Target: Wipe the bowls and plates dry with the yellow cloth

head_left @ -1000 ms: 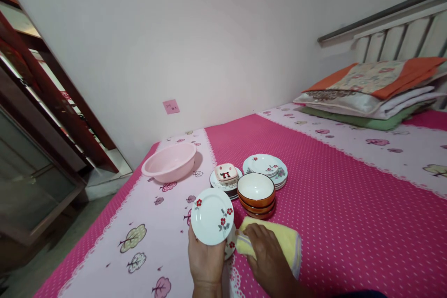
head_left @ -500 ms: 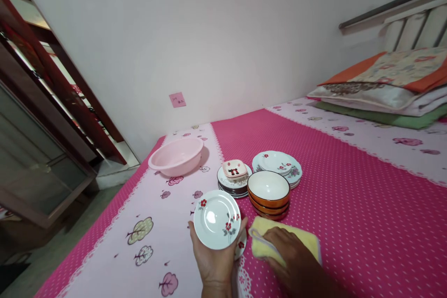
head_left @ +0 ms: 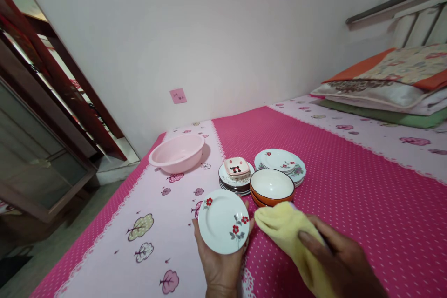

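Note:
My left hand (head_left: 220, 267) holds a small white plate (head_left: 223, 221) with red flowers, face up, low above the bed. My right hand (head_left: 340, 263) grips a yellow cloth (head_left: 284, 228) lifted off the bedspread, its end hanging just right of the plate. Behind them sit stacked orange bowls (head_left: 271, 187) with white insides, a stack of small plates topped by a little square dish (head_left: 236, 167), and a stack of flowered plates (head_left: 281, 163).
A pink plastic basin (head_left: 177, 152) rests at the far left of the pink bedspread (head_left: 349, 195). Folded bedding and a pillow (head_left: 387, 84) lie at the headboard on the right. A wooden cabinet (head_left: 38, 139) stands left of the bed; the wall is close behind.
My right hand has picked the yellow cloth up off the bed and moved it right and toward me. The plate tilted slightly; the view shifted a little left.

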Motion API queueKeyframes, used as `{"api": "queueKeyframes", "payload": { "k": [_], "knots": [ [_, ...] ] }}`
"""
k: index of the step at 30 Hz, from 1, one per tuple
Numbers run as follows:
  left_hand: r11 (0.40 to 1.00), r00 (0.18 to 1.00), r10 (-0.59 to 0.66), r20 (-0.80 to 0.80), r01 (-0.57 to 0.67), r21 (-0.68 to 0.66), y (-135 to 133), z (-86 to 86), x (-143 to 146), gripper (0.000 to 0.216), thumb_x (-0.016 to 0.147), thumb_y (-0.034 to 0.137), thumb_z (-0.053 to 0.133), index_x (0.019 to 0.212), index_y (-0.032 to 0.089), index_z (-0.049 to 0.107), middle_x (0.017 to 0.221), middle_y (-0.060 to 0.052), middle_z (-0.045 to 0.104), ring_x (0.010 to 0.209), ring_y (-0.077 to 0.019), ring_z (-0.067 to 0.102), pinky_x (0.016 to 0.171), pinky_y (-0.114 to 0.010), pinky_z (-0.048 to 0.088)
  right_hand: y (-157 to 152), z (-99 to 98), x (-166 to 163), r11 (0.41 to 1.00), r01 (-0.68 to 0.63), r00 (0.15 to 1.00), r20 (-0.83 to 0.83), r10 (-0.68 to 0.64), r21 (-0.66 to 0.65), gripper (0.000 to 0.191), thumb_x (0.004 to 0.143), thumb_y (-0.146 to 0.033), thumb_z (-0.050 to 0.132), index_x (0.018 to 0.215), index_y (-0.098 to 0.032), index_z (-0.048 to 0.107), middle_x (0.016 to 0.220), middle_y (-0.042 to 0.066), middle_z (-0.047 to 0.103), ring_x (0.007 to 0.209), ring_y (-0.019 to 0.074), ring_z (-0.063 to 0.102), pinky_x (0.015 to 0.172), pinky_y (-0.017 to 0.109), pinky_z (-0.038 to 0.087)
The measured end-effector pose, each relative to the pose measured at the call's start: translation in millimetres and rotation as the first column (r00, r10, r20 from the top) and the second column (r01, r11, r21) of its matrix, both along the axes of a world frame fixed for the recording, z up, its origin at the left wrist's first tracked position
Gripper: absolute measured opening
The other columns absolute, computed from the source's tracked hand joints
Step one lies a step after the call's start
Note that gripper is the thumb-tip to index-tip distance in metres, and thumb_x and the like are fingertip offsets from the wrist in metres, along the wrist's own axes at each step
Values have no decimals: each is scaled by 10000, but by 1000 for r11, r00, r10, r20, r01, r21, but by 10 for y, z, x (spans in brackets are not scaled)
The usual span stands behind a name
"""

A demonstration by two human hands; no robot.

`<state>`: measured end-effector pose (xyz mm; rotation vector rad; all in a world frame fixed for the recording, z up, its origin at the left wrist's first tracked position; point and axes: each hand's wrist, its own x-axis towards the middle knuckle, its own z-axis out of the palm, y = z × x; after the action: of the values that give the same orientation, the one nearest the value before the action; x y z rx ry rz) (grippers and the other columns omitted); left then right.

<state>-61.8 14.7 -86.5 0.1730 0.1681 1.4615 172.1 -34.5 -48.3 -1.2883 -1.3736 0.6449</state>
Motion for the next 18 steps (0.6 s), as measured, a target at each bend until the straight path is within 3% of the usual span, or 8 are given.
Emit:
{"api": "queueKeyframes", "payload": {
  "k": [3,6,10,14,18],
  "knots": [
    [993,999,-48,7,47,107,-1,-13,-11,476,932,699,510,1248,425,737,1329,-78,732,1274,-394,635,1148,-773,230,-65,332,198,996,77,993,-87,-81,-49,409,828,-632,676,1034,-300,794,864,56,829,779,312,791,541,323,639],
    [974,995,-102,14,97,206,-14,18,-3,558,937,735,449,1281,393,725,1378,-97,700,1334,-402,588,1169,-755,212,-33,747,290,954,298,954,-34,-296,39,387,805,-655,679,977,-334,809,851,50,827,659,282,764,444,314,589],
    [936,984,-179,-8,173,307,-28,97,35,691,918,798,377,1341,350,692,1475,-122,618,1426,-393,495,1221,-686,157,113,1165,159,943,238,963,69,-261,234,323,852,-560,655,1004,-308,786,805,15,799,607,219,712,459,280,538],
    [904,974,-223,-34,219,367,-34,156,73,727,926,803,335,1390,341,650,1518,-115,576,1456,-372,461,1235,-643,177,252,1139,-207,912,161,969,115,-218,376,203,917,-411,651,1066,-300,735,917,-1,774,767,204,718,652,293,583],
    [917,987,-160,24,139,373,-59,173,74,629,993,698,336,1385,325,657,1474,-83,624,1397,-307,546,1221,-522,317,389,867,-601,865,-204,960,265,86,458,161,975,-237,592,1109,-250,682,1056,49,750,980,233,696,861,377,577]
  ]
}}
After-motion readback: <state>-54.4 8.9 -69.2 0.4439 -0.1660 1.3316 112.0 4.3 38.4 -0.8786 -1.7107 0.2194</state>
